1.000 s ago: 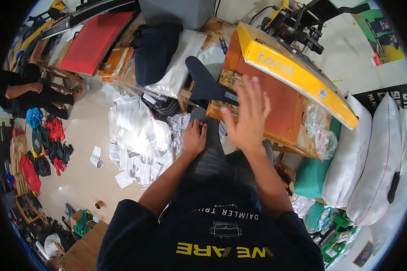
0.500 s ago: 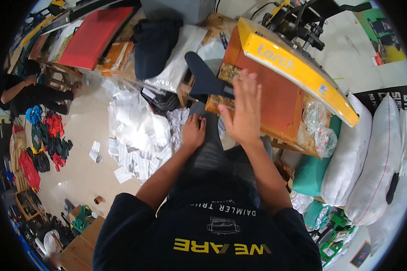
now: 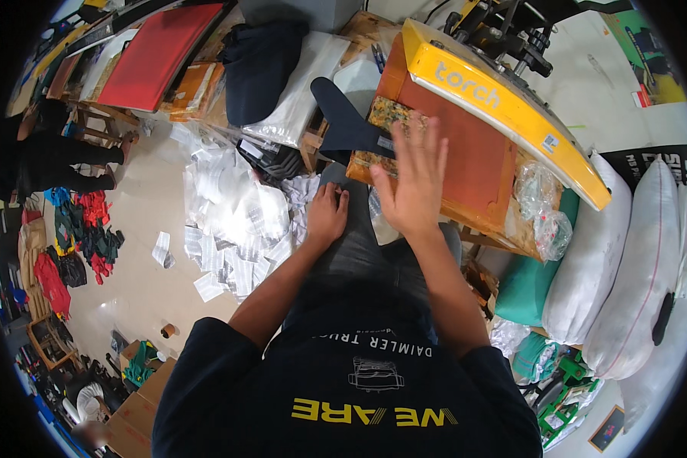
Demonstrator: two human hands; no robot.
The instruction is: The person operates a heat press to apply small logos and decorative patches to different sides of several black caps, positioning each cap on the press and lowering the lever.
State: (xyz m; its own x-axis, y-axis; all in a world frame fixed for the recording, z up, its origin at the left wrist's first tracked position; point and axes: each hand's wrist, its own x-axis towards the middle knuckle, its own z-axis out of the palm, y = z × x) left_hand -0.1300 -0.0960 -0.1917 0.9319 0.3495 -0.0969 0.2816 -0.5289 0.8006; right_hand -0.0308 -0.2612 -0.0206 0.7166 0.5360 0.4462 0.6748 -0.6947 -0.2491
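My right hand (image 3: 416, 179) is open with its fingers spread, over the edge of a worn, mottled pad (image 3: 393, 114). Beside its fingers lies a dark navy piece of fabric (image 3: 347, 126), narrow at one end, with a small pale mark next to my hand. Part of the pad is hidden under my fingers, and I cannot tell whether the palm touches it. My left hand (image 3: 328, 214) rests on my grey-trousered thigh, fingers slightly bent, holding nothing.
A yellow press arm (image 3: 504, 114) hangs over a reddish-brown board (image 3: 473, 153). Dark fabric pieces (image 3: 259, 69) lie on clear plastic at the back left. Paper slips (image 3: 233, 206) litter the floor, and white sacks (image 3: 588, 259) stand right. Another person (image 3: 61, 156) is far left.
The view has shifted slightly. My right hand has barely moved and keeps its fingers spread, and the left stays on my thigh. The person at far left has shifted posture.
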